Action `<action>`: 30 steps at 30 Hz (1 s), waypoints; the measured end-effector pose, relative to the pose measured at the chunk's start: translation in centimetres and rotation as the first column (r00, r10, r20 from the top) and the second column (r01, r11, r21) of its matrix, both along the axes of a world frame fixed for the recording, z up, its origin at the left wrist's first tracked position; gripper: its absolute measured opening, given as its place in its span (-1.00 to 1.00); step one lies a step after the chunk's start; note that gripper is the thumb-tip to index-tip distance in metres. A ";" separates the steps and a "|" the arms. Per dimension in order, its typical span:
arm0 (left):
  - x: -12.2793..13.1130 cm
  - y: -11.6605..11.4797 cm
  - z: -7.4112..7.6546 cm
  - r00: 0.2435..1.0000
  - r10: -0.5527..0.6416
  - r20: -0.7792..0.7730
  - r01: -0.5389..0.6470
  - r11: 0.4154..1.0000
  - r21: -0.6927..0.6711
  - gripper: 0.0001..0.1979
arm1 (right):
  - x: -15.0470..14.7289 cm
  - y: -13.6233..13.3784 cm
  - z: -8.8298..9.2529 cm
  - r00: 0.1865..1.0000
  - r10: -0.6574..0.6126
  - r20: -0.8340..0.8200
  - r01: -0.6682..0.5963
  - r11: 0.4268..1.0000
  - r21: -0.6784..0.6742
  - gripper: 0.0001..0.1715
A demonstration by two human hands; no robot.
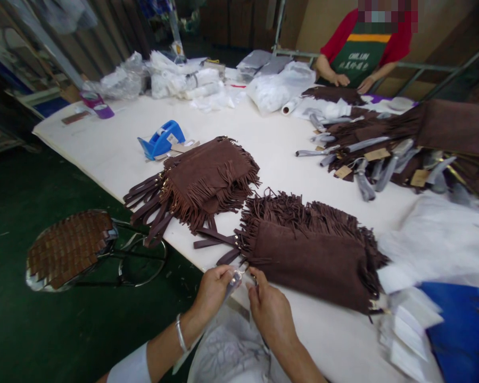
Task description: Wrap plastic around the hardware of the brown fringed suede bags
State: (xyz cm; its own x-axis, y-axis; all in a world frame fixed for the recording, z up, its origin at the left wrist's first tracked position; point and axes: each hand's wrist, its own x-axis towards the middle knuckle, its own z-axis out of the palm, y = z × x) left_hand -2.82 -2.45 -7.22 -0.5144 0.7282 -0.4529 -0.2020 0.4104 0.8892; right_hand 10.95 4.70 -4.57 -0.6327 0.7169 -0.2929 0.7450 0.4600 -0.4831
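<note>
At the table's front edge, my left hand [212, 291] pinches the end of a wrist strap [232, 283] covered in clear plastic, with a metal clasp at its tip. Close beside it, my right hand [272, 306] has its thumb and fingers closed at the metal hardware on the corner of a brown fringed pouch [311, 258]. Exactly what lies between the right fingertips is partly hidden. The pouch lies flat on others like it, fringe pointing away from me. Bare brown straps [215, 240] stick out from the left end of this stack.
Another stack of fringed pouches [207, 170] lies beyond, near a blue tape dispenser [162, 139]. More tagged pouches [443, 127] with plastic-wrapped straps are piled right. White plastic bags [279, 85] line the back. A co-worker in a green apron [359, 58] stands across. A stool [69, 247] stands left.
</note>
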 end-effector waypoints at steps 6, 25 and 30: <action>0.0 0.0 0.4 0.975 -0.015 0.223 0.013 1.000 0.009 -0.74 | 0.0 1.1 1.2 0.995 0.079 0.057 -0.082 0.995 0.062 -0.66; -0.3 -1.6 0.9 0.937 -0.148 -0.317 0.153 0.988 -0.010 -0.75 | -2.1 7.0 2.2 0.901 0.427 0.081 -0.432 0.899 0.075 -0.77; 0.3 -0.4 0.2 0.978 -0.097 -0.183 0.107 0.993 0.043 -0.72 | -1.6 7.3 2.5 0.901 0.432 -0.025 -0.431 0.901 0.047 -0.75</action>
